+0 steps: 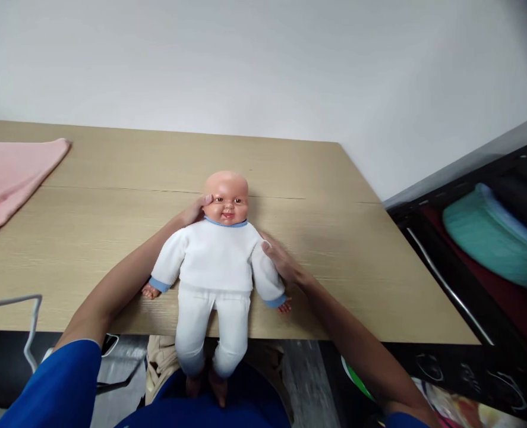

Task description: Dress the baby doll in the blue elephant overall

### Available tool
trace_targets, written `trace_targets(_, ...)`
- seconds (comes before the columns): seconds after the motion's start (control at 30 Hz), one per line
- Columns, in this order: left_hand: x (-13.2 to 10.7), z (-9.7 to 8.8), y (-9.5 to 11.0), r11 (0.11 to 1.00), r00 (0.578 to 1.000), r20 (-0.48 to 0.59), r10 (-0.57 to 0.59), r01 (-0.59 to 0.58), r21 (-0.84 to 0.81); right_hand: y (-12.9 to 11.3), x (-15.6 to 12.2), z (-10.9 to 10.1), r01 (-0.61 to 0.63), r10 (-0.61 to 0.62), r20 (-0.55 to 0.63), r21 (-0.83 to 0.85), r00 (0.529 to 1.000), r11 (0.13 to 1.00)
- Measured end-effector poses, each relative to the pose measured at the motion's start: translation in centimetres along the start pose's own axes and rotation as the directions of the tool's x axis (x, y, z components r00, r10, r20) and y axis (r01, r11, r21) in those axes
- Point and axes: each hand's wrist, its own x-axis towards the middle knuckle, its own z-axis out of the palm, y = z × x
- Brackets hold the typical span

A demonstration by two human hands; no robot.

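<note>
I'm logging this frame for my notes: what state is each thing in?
Plastic baby doll in white suit with blue trim: on its back on the light wooden table, legs hanging over its edge.
Left hand: thumb against the doll's head.
Right hand: flat on the doll's sleeve.
Pink cloth: loosely folded, at the table's left.

1 doll [216, 258], 2 hands [195, 210] [282, 260], 1 pnk cloth [9, 175]

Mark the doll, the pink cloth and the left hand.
doll [214, 255]: head view, chest of its white top.
pink cloth [9, 172]: head view, flat middle of the fabric.
left hand [192, 213]: head view, middle of the hand, beside the doll's head.
</note>
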Motion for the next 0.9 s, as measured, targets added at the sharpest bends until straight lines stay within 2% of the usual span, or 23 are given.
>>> trace_targets(0.1,1.3,-1.4,-0.4,1.0,1.0,-0.02,0.001,-0.001,-0.004,0.6,-0.1,-0.1,-0.018,0.019,-0.008,0.103,1.0,0.995)
trace_targets(0.2,2.3,-2.2,-0.3,0.999,0.999,-0.043,0.031,-0.032,-0.017,0.4,-0.3,-0.2,-0.016,0.014,0.02,0.123,1.0,0.992)
trace_targets(0.37,3.4,-2.1,0.5,0.997,0.999,-0.017,0.038,-0.039,-0.061,0.4,-0.2,-0.2,-0.023,0.021,0.015,0.152,1.0,0.988)
trace_targets(0.5,5.0,-2.1,0.9,0.996,0.993,-0.114,0.041,-0.05,-0.076,0.7,-0.3,-0.8,-0.068,0.07,0.0,0.207,0.998,0.976)
trace_targets(0.6,6.5,-2.9,1.3,0.995,0.989,-0.148,0.028,-0.042,-0.091,0.9,-0.5,-1.3,-0.079,0.087,-0.025,0.226,0.996,0.971)
trace_targets(0.73,8.1,-4.3,2.1,0.992,0.986,-0.163,0.019,-0.039,-0.118,1.1,-0.7,-1.2,-0.052,0.061,-0.106,0.091,0.992,0.995)
trace_targets(0.9,8.7,-5.1,2.8,0.988,0.968,-0.226,0.108,-0.129,-0.084,1.8,-0.7,-0.8,-0.051,0.013,-0.213,-0.173,0.977,0.984)
